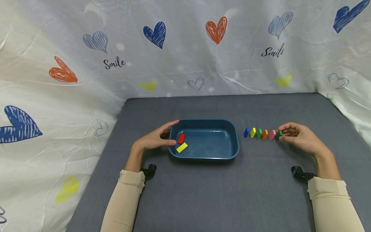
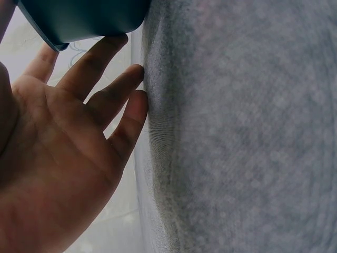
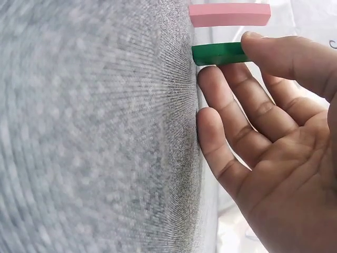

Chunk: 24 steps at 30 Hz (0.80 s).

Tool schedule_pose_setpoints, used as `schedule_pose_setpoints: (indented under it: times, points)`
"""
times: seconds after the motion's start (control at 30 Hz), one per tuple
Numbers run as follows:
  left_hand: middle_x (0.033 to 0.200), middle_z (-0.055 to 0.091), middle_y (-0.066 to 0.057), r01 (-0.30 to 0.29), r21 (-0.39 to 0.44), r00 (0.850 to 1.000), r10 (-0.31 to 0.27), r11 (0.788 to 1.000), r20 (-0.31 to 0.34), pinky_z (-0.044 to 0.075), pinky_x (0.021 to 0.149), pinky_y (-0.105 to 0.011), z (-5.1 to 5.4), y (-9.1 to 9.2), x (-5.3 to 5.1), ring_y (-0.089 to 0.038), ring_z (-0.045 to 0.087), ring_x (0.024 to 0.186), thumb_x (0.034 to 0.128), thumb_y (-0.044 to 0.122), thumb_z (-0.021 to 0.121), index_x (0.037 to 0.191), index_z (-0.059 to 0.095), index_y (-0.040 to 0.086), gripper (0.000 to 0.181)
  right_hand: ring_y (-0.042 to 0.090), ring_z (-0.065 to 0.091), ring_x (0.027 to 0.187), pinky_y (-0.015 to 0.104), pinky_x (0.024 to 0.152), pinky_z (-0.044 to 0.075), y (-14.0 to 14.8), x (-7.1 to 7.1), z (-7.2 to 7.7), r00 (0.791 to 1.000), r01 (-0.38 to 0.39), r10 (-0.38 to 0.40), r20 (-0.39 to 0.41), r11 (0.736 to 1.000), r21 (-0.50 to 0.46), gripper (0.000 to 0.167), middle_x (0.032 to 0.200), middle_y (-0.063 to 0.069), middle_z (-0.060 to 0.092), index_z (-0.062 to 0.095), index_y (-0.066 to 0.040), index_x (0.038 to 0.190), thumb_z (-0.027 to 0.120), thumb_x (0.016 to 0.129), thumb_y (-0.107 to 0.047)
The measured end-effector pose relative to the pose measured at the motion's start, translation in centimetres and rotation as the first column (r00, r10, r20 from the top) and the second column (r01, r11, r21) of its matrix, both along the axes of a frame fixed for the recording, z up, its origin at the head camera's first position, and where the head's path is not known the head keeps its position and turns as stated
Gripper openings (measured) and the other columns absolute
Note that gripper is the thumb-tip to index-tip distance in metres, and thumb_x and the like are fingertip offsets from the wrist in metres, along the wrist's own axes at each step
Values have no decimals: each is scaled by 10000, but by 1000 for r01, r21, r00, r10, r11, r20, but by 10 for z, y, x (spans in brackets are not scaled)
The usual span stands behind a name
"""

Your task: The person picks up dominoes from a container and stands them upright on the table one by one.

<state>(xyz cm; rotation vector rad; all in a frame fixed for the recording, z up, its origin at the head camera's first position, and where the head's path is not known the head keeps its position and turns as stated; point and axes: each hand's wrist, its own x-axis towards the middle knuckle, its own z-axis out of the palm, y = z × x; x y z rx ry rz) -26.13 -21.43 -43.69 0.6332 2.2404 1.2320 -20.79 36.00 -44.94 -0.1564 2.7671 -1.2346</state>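
Note:
A dark green block (image 1: 279, 135) stands at the right end of a row of upright blocks, pinched between the thumb and fingers of my right hand (image 1: 302, 139). In the right wrist view the green block (image 3: 218, 53) is beside a pink block (image 3: 230, 15), with a gap between them. My left hand (image 1: 153, 138) is at the left end of a blue tray (image 1: 207, 156), thumb and forefinger spread at its rim. The left wrist view shows the left hand (image 2: 79, 121) with extended fingers, one fingertip touching the tray's underside edge (image 2: 100, 21).
Inside the tray lie a red block (image 1: 181, 139) and a yellow block (image 1: 182, 148). Right of the tray, blue (image 1: 246, 132), yellow (image 1: 253, 132), green (image 1: 259, 133), orange (image 1: 265, 134) and pink (image 1: 272, 135) blocks stand spaced in a row. A printed curtain (image 1: 179, 64) hangs behind the table.

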Motion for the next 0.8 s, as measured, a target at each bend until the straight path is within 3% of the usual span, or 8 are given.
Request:
schedule_pose_setpoints:
  times: [0.33,0.47,0.67,0.8]
  points:
    - [1705,132,87,4,8,1000,-4,1000,11,344,1148,-662,2,0,0,-362,195,1570,936,369,753,1571,237,518,831,-51,586,891,206,721,530,-1,0,2,999,-9,9,31,1000,5,377,1061,11,658,552,15,1294,697,970,-115]
    - [1706,133,81,4,7,1000,-4,1000,10,341,1153,-659,2,1,0,-365,192,1571,935,365,754,1579,237,499,837,-85,559,907,191,727,510,-2,1,6,999,1,-2,34,999,36,428,1146,37,636,546,1,1320,716,967,-173]
    - [1716,118,33,18,11,1000,-18,1000,0,332,1152,-671,1,1,0,-391,179,1570,949,322,743,1597,225,456,841,-133,465,970,132,755,424,-11,3,29,999,16,-12,-43,995,103,525,1347,193,562,527,-20,1381,719,969,-283]
    - [1715,120,41,11,8,1000,-11,1000,4,326,1159,-666,1,1,1,-382,182,1571,946,321,747,1596,228,458,843,-105,466,1005,104,793,392,-29,4,46,992,21,-9,-125,995,93,522,1318,142,573,537,-56,1382,727,962,-302]
